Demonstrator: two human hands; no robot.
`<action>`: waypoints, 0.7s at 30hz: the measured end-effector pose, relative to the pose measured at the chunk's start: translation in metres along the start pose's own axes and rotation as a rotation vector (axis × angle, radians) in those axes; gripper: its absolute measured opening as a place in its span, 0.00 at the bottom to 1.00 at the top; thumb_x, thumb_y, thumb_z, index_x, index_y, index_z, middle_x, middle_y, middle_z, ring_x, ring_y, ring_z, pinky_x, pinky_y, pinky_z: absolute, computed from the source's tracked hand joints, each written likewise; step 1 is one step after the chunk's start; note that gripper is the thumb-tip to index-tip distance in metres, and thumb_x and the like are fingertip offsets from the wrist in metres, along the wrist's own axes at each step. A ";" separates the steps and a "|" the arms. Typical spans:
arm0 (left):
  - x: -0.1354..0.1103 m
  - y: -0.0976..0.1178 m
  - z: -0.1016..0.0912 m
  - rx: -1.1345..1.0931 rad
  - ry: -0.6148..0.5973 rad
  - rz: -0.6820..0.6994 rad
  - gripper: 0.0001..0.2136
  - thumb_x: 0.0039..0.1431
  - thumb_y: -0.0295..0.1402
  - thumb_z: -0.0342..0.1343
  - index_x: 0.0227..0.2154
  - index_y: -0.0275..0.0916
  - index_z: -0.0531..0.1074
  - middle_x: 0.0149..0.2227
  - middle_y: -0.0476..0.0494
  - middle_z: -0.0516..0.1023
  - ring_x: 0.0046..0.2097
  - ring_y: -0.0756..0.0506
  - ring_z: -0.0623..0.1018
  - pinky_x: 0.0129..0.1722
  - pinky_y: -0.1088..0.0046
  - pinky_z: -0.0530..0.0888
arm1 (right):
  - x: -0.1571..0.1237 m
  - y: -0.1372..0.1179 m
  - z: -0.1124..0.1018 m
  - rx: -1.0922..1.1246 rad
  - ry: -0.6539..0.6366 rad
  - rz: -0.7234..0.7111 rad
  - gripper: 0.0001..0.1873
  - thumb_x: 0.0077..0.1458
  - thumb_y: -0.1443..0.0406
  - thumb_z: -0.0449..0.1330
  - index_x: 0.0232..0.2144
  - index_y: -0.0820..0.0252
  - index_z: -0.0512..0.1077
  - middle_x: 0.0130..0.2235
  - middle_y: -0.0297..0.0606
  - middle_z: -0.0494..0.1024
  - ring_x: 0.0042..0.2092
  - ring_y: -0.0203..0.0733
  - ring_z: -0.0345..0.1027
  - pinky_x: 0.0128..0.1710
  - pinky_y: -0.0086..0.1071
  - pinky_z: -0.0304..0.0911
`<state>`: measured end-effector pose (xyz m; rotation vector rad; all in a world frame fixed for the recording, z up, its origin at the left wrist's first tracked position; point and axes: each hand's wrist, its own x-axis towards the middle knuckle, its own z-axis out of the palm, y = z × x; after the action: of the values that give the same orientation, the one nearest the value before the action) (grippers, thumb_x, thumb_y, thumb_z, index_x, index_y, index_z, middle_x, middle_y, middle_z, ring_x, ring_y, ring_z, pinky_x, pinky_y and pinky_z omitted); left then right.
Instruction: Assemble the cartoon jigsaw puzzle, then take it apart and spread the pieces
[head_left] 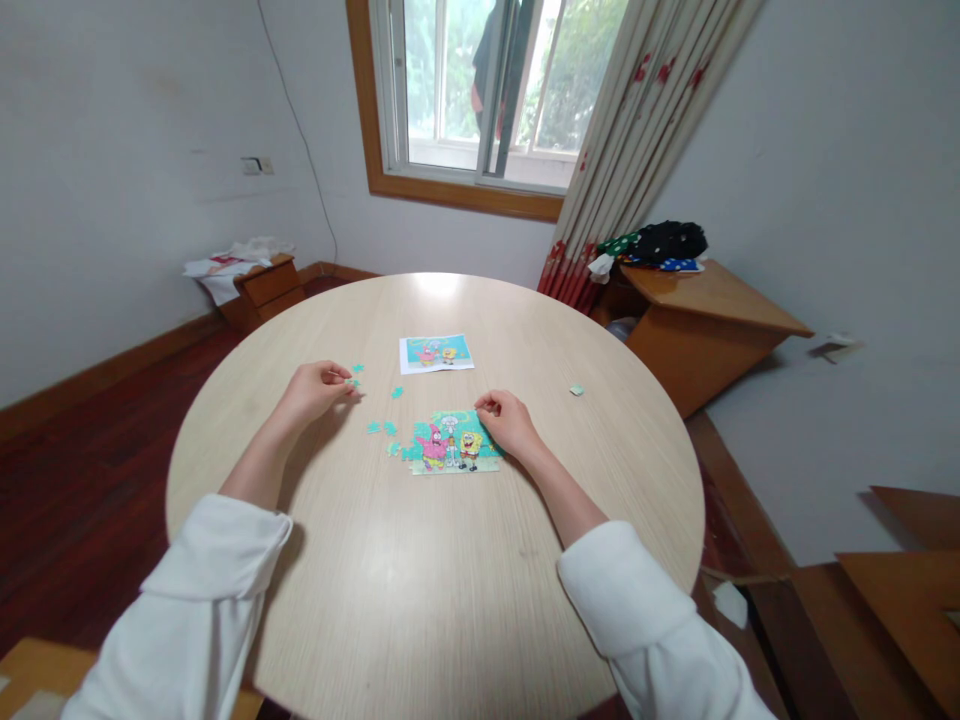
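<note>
A partly assembled jigsaw puzzle (451, 450) with pink, grey and yellow cartoon figures lies flat on the round table. My left hand (316, 390) is left of it, thumb and fingers pinched on a small teal puzzle piece (352, 382). Close to those fingertips lies another loose piece (358, 368). My right hand (510, 424) rests at the puzzle's upper right corner, fingers curled together and covering part of that edge; whatever is between them is hidden. Several loose teal pieces (390, 429) are scattered along the puzzle's left side, and one piece (397, 393) is above them.
Behind the puzzle lies a printed reference picture (439, 353). A small pale green piece (576, 390) sits farther right on the wooden table (375, 580). Beyond the table are a window, a curtain (622, 130) and a wooden cabinet (697, 330) with cloth on top.
</note>
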<state>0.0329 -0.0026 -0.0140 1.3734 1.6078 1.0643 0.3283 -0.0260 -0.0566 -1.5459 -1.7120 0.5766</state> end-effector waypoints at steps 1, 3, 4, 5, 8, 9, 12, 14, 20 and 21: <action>-0.002 0.002 0.003 -0.057 -0.032 -0.002 0.12 0.36 0.34 0.64 0.25 0.37 0.68 0.23 0.44 0.77 0.29 0.44 0.79 0.28 0.72 0.70 | 0.000 0.000 0.000 0.000 0.000 0.001 0.08 0.43 0.72 0.55 0.26 0.60 0.73 0.27 0.32 0.71 0.30 0.35 0.63 0.34 0.30 0.60; -0.007 0.006 0.010 -0.105 -0.096 0.006 0.15 0.35 0.37 0.66 0.26 0.36 0.70 0.25 0.42 0.78 0.31 0.42 0.80 0.29 0.71 0.71 | 0.000 0.000 0.000 -0.002 -0.003 0.008 0.08 0.44 0.72 0.55 0.26 0.60 0.73 0.27 0.32 0.71 0.30 0.35 0.63 0.34 0.30 0.60; -0.009 0.008 0.012 -0.115 -0.132 0.012 0.17 0.35 0.39 0.66 0.27 0.35 0.70 0.25 0.41 0.79 0.32 0.41 0.80 0.30 0.70 0.71 | 0.000 -0.001 0.000 -0.003 -0.006 0.012 0.08 0.44 0.72 0.55 0.26 0.60 0.73 0.27 0.32 0.71 0.30 0.35 0.63 0.34 0.30 0.60; -0.010 0.009 0.015 -0.122 -0.167 0.014 0.18 0.34 0.40 0.67 0.28 0.35 0.71 0.26 0.40 0.80 0.33 0.41 0.80 0.30 0.70 0.71 | 0.000 -0.001 -0.001 -0.003 -0.009 0.016 0.08 0.44 0.72 0.55 0.26 0.60 0.73 0.27 0.32 0.71 0.30 0.35 0.63 0.35 0.30 0.60; -0.013 0.010 0.022 -0.147 -0.254 0.019 0.21 0.34 0.43 0.67 0.30 0.35 0.72 0.29 0.38 0.81 0.35 0.40 0.80 0.32 0.68 0.72 | 0.000 -0.002 -0.001 -0.002 -0.015 0.020 0.08 0.44 0.72 0.55 0.26 0.60 0.73 0.27 0.32 0.71 0.30 0.35 0.63 0.34 0.30 0.60; -0.014 0.010 0.024 -0.149 -0.273 0.024 0.21 0.34 0.43 0.67 0.31 0.35 0.73 0.29 0.38 0.81 0.36 0.41 0.80 0.33 0.68 0.72 | 0.000 -0.002 -0.001 -0.001 -0.014 0.018 0.08 0.44 0.72 0.55 0.26 0.60 0.73 0.27 0.32 0.71 0.30 0.35 0.63 0.34 0.30 0.60; -0.016 0.012 0.030 -0.133 -0.327 0.044 0.19 0.36 0.42 0.66 0.31 0.36 0.74 0.29 0.39 0.81 0.36 0.41 0.80 0.35 0.66 0.73 | 0.000 -0.002 -0.001 0.005 -0.009 0.015 0.08 0.43 0.72 0.55 0.26 0.60 0.73 0.27 0.32 0.71 0.30 0.35 0.63 0.34 0.30 0.60; -0.019 0.017 0.033 -0.137 -0.362 0.052 0.18 0.38 0.42 0.66 0.31 0.36 0.75 0.28 0.40 0.81 0.35 0.42 0.80 0.36 0.66 0.73 | 0.000 -0.002 0.000 0.014 0.000 0.011 0.08 0.44 0.72 0.55 0.26 0.60 0.73 0.27 0.32 0.70 0.29 0.35 0.63 0.34 0.30 0.60; -0.032 0.028 0.041 -0.263 -0.418 0.066 0.17 0.39 0.38 0.67 0.33 0.36 0.74 0.25 0.46 0.78 0.30 0.46 0.79 0.36 0.66 0.73 | 0.001 -0.003 -0.002 0.011 0.044 -0.022 0.07 0.45 0.71 0.55 0.26 0.59 0.72 0.27 0.32 0.70 0.29 0.35 0.63 0.35 0.30 0.61; -0.033 0.029 0.042 -0.278 -0.427 0.064 0.16 0.39 0.37 0.67 0.32 0.36 0.74 0.24 0.47 0.78 0.30 0.46 0.78 0.36 0.67 0.73 | 0.001 -0.003 -0.002 0.009 0.047 -0.020 0.07 0.45 0.71 0.55 0.26 0.59 0.72 0.27 0.32 0.70 0.30 0.35 0.63 0.35 0.30 0.60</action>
<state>0.0869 -0.0282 -0.0019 1.3571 1.0712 0.9142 0.3278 -0.0259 -0.0525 -1.5222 -1.6853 0.5325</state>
